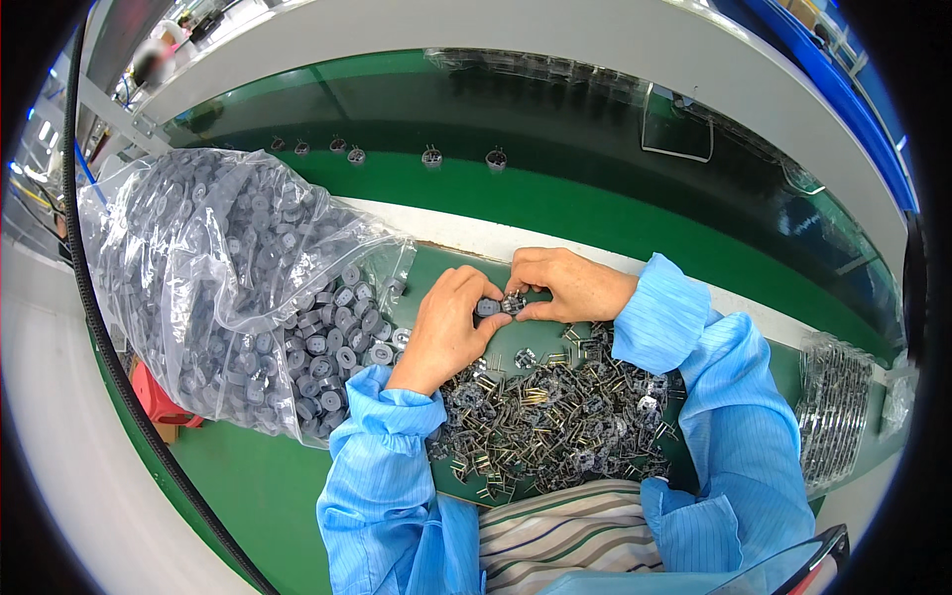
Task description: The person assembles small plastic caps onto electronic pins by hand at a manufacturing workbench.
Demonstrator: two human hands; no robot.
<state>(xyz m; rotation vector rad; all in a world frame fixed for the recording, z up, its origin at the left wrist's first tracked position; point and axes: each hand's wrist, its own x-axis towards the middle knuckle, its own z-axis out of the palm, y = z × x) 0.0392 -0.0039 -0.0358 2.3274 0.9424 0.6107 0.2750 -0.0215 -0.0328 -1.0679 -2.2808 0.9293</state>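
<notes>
Pinching 1 grey ring [488,307] w/ your left hand [448,327], right hand [570,286] pinching 1 pin part [513,303]; 6 parts on belt [555,213].

A plastic bag [213,268] of round parts lies left of the hands; a pile of pinned metal parts [555,407] sits before them on the tray [436,273], with finished pieces [431,157] behind on the belt [555,203].

Glossy clear plastic bag [198,258]; matt grey plastic rings [327,347]; shiny metal pins [555,407].

Clear plastic bag [213,288] of grey round parts lies open at left
</notes>
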